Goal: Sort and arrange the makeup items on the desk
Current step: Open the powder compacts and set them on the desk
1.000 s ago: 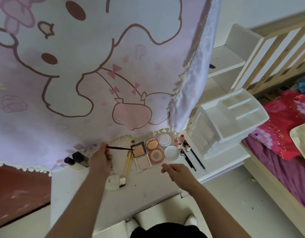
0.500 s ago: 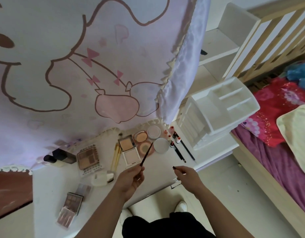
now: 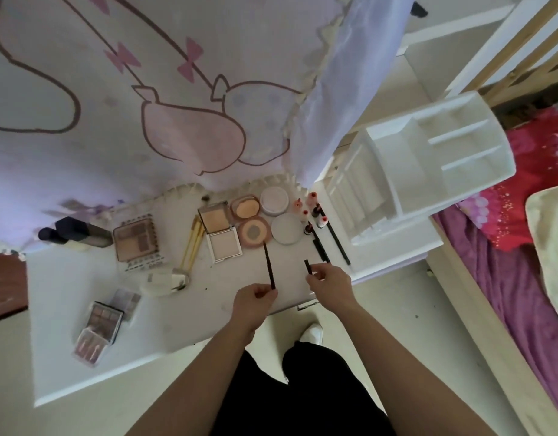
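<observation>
My left hand [image 3: 254, 298] grips a thin dark makeup pencil [image 3: 269, 265] by its lower end, tip pointing up toward the compacts. My right hand [image 3: 329, 283] pinches a short dark cap [image 3: 308, 266], a little to the right of the pencil. Both hover over the white desk [image 3: 82, 357]. Along the desk's back lie an open square powder compact [image 3: 219, 231], round compacts [image 3: 255, 236], a white jar [image 3: 274, 200], small red-capped bottles [image 3: 312, 209] and two dark pencils [image 3: 321, 251]. Gold-handled brushes [image 3: 192, 243] and an eyeshadow palette [image 3: 135, 242] lie further left.
A white drawer organiser [image 3: 428, 158] stands at the desk's right end. Dark bottles [image 3: 70, 232] sit at the back left, small palettes [image 3: 103, 322] at the front left. A printed curtain [image 3: 177, 89] hangs behind. A bed with red and purple bedding [image 3: 529, 215] is to the right.
My left hand carried the pencil from the back left of the desk to the front centre, close to my right hand. The camera tilted down, showing more of the desk.
</observation>
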`<state>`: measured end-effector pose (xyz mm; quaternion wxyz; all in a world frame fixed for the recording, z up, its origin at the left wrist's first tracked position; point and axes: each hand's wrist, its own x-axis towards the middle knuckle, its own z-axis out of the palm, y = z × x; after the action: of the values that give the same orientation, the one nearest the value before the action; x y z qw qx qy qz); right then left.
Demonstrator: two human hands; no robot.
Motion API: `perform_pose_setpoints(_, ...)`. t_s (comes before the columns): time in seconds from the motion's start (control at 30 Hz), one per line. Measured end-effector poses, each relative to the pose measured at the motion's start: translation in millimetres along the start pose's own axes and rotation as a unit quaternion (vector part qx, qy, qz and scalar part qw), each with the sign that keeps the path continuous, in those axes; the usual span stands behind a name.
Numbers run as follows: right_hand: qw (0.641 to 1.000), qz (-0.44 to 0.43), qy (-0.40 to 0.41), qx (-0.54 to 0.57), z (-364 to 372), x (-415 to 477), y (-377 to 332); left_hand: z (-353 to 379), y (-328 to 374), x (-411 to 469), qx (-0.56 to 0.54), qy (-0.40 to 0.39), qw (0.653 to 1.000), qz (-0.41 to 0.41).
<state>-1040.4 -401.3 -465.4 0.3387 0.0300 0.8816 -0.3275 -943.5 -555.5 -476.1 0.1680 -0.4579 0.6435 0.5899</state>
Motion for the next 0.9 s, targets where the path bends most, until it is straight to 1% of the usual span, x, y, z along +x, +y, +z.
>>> perform_pose_setpoints(0.1,1.0,0.0,0.006,-0.009,-2.5,0.5,6.2,14.2,4.3,1.5,0.09,-0.014,0.995,0.031)
perform_pose_setpoints(0.2,1.0,0.02,0.021,-0.012,-10.5,-1.3,21.2,28.2,17.0,5.7,0.196,-0.036,0.979,0.042)
perform_pose_setpoints(0.3,0.999,0.035,0.03,-0.013,-21.7,-2.1,36.7,42.6,30.8,12.1,0.25,-0.035,0.967,0.041)
perform_pose_setpoints(0.4,0.998,0.041,0.044,-0.002,-32.9,-3.3,46.9,56.4,42.6,19.1,0.239,-0.036,0.97,0.029)
perform_pose_setpoints(0.5,0.998,0.044,0.05,0.013,-40.5,-4.8,51.0,67.4,48.0,26.0,0.224,-0.033,0.973,0.033)
perform_pose_setpoints(0.63,0.997,0.047,0.051,0.024,-42.5,-3.5,48.7,74.0,51.1,26.2,0.139,-0.039,0.988,0.045)
perform_pose_setpoints(0.67,0.998,0.046,0.046,0.025,-41.4,-2.9,46.0,71.5,50.1,25.9,0.135,-0.03,0.989,0.053)
perform_pose_setpoints(0.77,0.999,0.023,0.032,0.016,-33.7,0.9,32.5,51.7,42.5,22.9,0.222,0.021,0.97,0.095)
perform_pose_setpoints(0.9,1.0,-0.015,0.006,-0.017,-15.1,10.1,5.3,15.3,22.6,20.2,0.355,0.072,0.919,0.157)
